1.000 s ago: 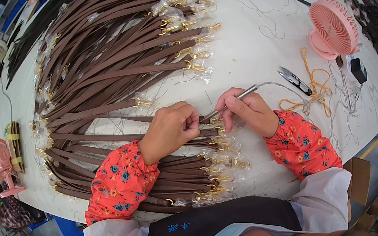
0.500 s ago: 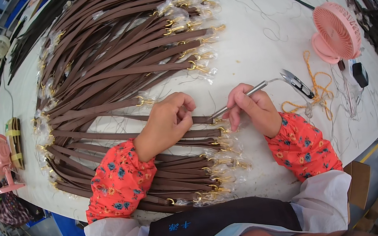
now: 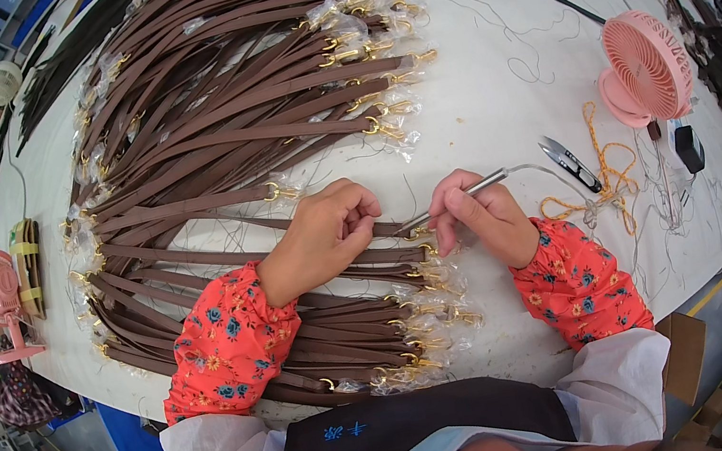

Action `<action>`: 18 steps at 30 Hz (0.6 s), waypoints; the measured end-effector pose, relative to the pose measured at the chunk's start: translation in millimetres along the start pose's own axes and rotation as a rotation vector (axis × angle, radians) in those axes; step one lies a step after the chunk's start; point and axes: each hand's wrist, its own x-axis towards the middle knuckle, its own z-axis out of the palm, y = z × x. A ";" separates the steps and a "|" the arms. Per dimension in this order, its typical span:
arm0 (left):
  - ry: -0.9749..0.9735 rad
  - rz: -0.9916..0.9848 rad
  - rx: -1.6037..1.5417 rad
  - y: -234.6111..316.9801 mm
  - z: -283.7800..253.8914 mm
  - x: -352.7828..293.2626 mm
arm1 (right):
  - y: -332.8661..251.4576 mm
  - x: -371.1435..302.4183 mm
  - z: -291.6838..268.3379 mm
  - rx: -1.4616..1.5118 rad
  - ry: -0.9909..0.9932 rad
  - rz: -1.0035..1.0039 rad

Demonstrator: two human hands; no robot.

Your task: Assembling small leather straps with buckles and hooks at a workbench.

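The left hand (image 3: 324,237) lay curled over a brown leather strap (image 3: 192,255) on the white table (image 3: 493,96), its fingers (image 3: 358,216) closed and pinning the strap just short of its gold clasp end (image 3: 420,232). The strap's long axis ran left to right across the table, clasp end pointing toward the right hand (image 3: 475,215). That hand was closed around a thin metal tool (image 3: 462,196), gripped like a pen, its tip slanting down-left to meet the clasp end in the gap between the two hands. Both hands sat close to that point, the left one on the strap itself. More brown straps (image 3: 239,83) fanned out beyond; small snips (image 3: 570,161) and a pink fan (image 3: 647,69) lay well to the right.
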 end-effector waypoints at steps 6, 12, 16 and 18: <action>0.013 -0.003 0.005 2.0 -0.4 1.4 | -1.6 2.0 -0.1 -0.002 0.003 -0.009; -0.106 0.119 0.121 8.7 -5.8 -5.0 | 4.9 -0.1 -0.1 -0.018 0.069 -0.140; -0.392 0.061 0.032 16.2 -19.9 -14.8 | -3.5 -4.6 8.1 -0.167 0.003 -0.170; -0.495 0.025 -0.028 14.6 -25.8 -16.8 | -2.1 -5.9 5.5 -0.359 -0.137 -0.197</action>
